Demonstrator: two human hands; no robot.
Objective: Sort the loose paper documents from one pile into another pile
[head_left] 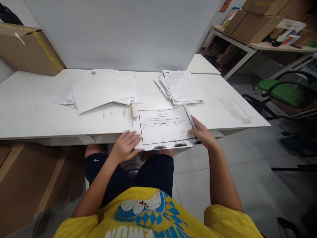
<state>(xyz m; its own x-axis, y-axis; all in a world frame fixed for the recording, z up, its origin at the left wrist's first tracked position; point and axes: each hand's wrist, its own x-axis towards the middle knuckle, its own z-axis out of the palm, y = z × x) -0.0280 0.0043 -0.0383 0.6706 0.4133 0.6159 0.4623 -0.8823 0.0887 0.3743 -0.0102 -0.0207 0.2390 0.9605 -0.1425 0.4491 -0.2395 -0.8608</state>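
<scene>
A printed sheet of paper (pixel 165 127) with a black border and dark smudges along its lower edge lies at the front of the table, reaching past the table edge. My right hand (pixel 204 134) grips its right side, the thumb on top and the fingers at the edge. At the lower left corner, my left hand (pixel 126 145) rests with fingers stretched flat against the paper. More paper shows under the sheet's left edge; how many sheets there are I cannot tell. Just beyond the sheet's upper left corner is a small cream block (pixel 134 111).
Behind the sheet lie a loose pile of blank-looking papers (pixel 101 91) and a stack of printed papers (pixel 183 86). A grey-white panel (pixel 123 36) borders the white table (pixel 37 112) at the back. Cardboard boxes (pixel 29 49) stand left; a green chair (pixel 283 91) is right.
</scene>
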